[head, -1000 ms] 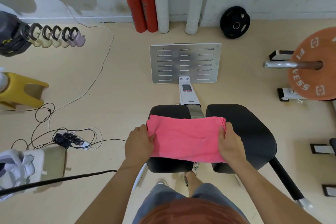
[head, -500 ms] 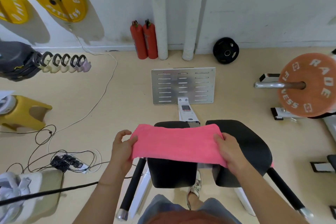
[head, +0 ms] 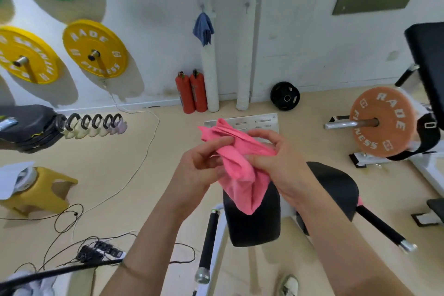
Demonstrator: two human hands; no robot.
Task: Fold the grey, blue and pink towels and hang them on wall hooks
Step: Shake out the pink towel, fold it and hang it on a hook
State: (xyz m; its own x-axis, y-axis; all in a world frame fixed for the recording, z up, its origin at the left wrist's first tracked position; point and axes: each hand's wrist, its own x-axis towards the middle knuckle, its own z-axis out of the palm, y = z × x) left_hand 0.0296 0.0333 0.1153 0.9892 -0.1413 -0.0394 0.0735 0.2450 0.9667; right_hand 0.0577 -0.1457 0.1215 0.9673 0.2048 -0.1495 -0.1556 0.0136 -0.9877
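Note:
The pink towel (head: 240, 166) is bunched and folded in the air above the black padded seat (head: 254, 218). My left hand (head: 201, 163) pinches its upper edge from the left. My right hand (head: 278, 163) grips it from the right, fingers curled over the folds. One folded corner sticks up to the left, and the lower end hangs down over the seat. A blue towel (head: 203, 27) hangs from a wall hook (head: 203, 6) straight ahead. A second hook (head: 247, 5) to its right is bare. No grey towel is in view.
Two red fire extinguishers (head: 191, 95) and white padded pipes (head: 211, 79) stand at the wall. Yellow weight plates (head: 95, 49) hang at left. A loaded barbell plate (head: 382, 122) is at right. Cables and a power strip (head: 101, 251) lie on the floor at left.
The towel was lifted flat off the seat pads, then gathered into a bunch between both hands. My view has tilted up toward the wall.

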